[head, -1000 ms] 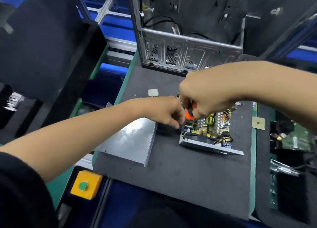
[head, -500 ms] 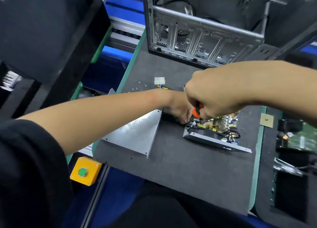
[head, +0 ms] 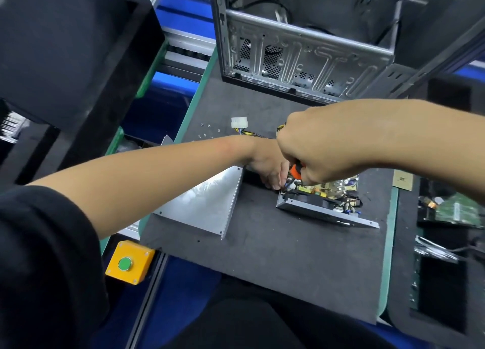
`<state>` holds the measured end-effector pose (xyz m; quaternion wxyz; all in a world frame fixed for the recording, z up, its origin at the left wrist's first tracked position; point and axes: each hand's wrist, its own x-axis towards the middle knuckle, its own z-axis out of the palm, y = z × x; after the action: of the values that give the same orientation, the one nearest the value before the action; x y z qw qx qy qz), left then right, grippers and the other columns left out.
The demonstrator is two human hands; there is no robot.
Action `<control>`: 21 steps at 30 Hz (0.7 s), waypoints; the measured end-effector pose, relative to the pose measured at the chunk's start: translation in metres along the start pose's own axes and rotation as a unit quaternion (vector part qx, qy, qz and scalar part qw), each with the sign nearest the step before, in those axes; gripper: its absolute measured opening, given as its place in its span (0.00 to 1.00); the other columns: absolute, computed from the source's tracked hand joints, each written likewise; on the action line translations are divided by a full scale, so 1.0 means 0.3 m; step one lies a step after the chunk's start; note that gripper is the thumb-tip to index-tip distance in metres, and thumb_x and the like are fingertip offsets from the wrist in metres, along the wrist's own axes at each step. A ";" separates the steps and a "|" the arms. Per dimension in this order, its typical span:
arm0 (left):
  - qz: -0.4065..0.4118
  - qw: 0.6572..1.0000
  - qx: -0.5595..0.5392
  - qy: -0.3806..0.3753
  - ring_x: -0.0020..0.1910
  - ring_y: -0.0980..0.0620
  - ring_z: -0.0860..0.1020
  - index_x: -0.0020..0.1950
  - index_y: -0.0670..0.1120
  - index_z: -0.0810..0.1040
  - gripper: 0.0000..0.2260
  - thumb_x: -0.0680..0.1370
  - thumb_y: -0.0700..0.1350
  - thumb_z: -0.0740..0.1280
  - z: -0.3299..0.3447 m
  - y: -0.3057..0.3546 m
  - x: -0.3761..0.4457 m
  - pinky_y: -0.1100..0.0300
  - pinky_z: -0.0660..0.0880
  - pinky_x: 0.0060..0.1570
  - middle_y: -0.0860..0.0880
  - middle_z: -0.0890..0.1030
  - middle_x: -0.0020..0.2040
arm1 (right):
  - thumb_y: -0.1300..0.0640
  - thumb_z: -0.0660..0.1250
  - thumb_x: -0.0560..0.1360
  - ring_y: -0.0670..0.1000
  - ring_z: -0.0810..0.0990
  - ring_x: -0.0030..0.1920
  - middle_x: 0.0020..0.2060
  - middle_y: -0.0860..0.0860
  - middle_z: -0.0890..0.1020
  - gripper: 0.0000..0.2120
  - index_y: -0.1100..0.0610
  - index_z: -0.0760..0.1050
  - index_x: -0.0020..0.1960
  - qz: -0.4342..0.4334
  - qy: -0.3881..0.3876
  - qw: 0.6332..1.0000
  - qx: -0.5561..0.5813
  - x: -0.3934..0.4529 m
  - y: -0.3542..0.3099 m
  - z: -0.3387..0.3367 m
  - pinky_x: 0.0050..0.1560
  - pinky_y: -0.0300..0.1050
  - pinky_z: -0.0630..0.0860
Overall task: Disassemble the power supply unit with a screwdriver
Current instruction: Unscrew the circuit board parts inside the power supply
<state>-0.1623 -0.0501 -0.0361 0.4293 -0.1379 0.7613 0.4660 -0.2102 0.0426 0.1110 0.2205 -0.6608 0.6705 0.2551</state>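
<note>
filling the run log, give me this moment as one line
step: unscrewing | right hand: grips screwdriver over power supply unit | left hand: at its corner, grip unclear | cover: off, alongside

Mat (cover, unit, case)

Opened power supply unit flat on mat, orange-handled screwdriver over its left corner

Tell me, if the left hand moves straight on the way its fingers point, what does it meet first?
Probably the near-left corner of the open power supply unit: the left hand points down-right at it, its fingers already about touching there, beside the screwdriver.
</note>
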 end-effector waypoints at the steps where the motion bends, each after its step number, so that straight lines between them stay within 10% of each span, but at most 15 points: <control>1: -0.001 1.000 -0.008 -0.001 0.31 0.61 0.77 0.38 0.45 0.75 0.11 0.77 0.33 0.67 0.000 -0.001 0.001 0.76 0.72 0.30 0.57 0.78 0.26 | 0.54 0.67 0.73 0.57 0.81 0.42 0.41 0.54 0.81 0.08 0.56 0.79 0.50 0.000 0.007 1.000 0.007 0.000 0.002 0.013 0.44 0.50 0.81; 10: 0.002 0.999 0.000 -0.054 0.37 0.54 0.79 0.59 0.34 0.75 0.10 0.79 0.31 0.62 -0.019 0.025 -0.020 0.68 0.76 0.41 0.33 0.77 0.59 | 0.55 0.64 0.73 0.48 0.67 0.26 0.30 0.51 0.69 0.14 0.55 0.64 0.32 0.040 -0.013 0.999 0.008 -0.025 -0.024 -0.024 0.23 0.38 0.59; 21: -0.037 0.996 -0.032 -0.076 0.45 0.46 0.80 0.58 0.31 0.76 0.11 0.78 0.31 0.59 -0.038 0.048 -0.050 0.59 0.78 0.51 0.36 0.79 0.52 | 0.54 0.63 0.74 0.52 0.78 0.39 0.35 0.50 0.79 0.05 0.53 0.76 0.41 0.045 -0.022 0.983 0.176 -0.068 0.005 -0.008 0.32 0.42 0.70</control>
<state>-0.1683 -0.0549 -0.0137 0.4979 -0.1438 0.7059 0.4829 -0.2109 0.0569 0.1257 0.3365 -0.5754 0.7288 0.1568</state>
